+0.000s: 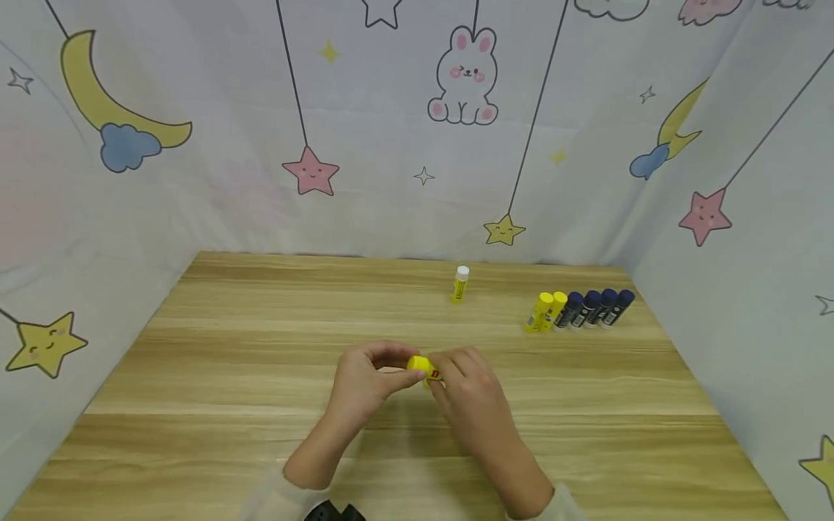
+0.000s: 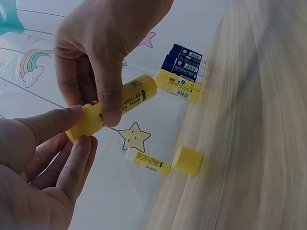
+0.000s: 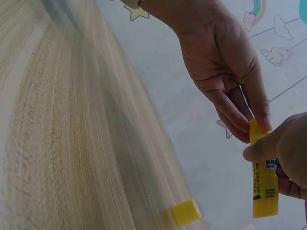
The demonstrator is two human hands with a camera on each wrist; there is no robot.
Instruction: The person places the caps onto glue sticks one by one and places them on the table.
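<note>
Both hands hold a yellow glue stick (image 1: 420, 364) above the middle of the table. My left hand (image 1: 361, 380) pinches one end between thumb and fingers. My right hand (image 1: 476, 394) grips the barrel, with printed text showing beside its fingers in the left wrist view. A separate yellow cap (image 2: 188, 160) stands on the table below the hands; it shows in the right wrist view too, but the hands mostly hide it in the head view. Whether glue shows at the pinched end is hidden by the fingers.
Toward the back stands a yellow glue stick with a white top (image 1: 460, 284). At the back right, two yellow glue sticks (image 1: 539, 312) stand in a row with several navy-topped ones (image 1: 589, 309). Patterned cloth (image 1: 391, 210) walls off the table (image 1: 228, 347) behind and at the sides.
</note>
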